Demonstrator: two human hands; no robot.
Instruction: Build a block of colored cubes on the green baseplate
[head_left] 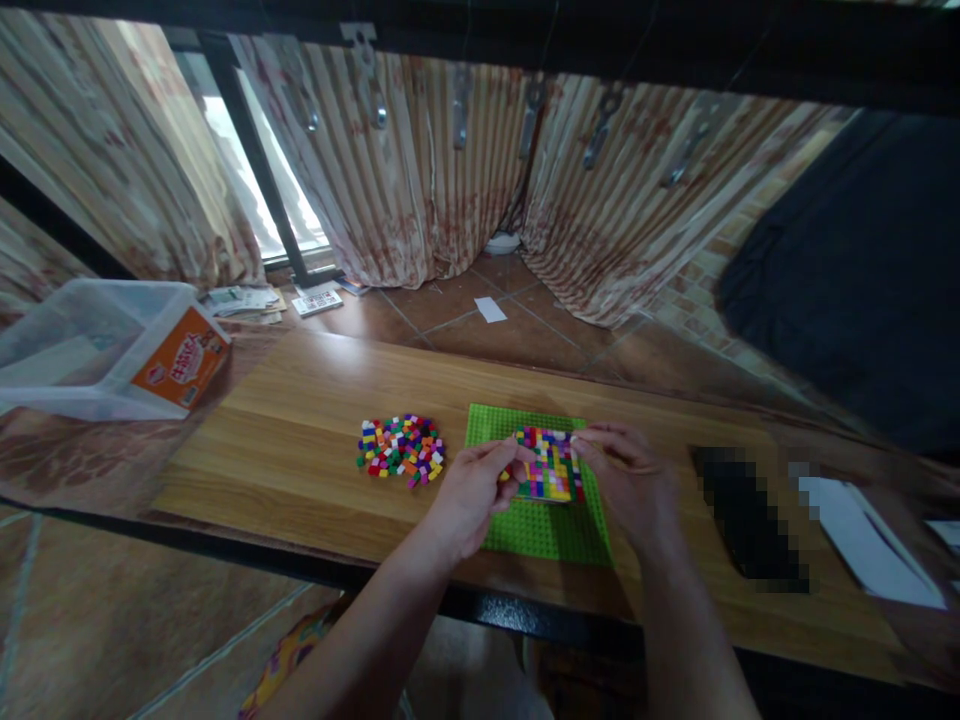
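Observation:
A bright green studded baseplate lies on the wooden tabletop, with a block of multicoloured toy bricks built up on its upper part. My left hand is at the block's left edge, thumb and fingers pinched together; a small spot of yellow and red shows by the fingertips, too small to name. At the block's upper right corner, my right hand is closed in a pinch, and what its fingertips hold is hard to make out. Left of the baseplate lies a pile of small loose bricks in mixed colours.
A clear plastic bin with an orange label stands at the tabletop's left end. On the right lie a dark pixelated object and white paper. Metal hooks hang from a dark bar above. Striped curtains are behind.

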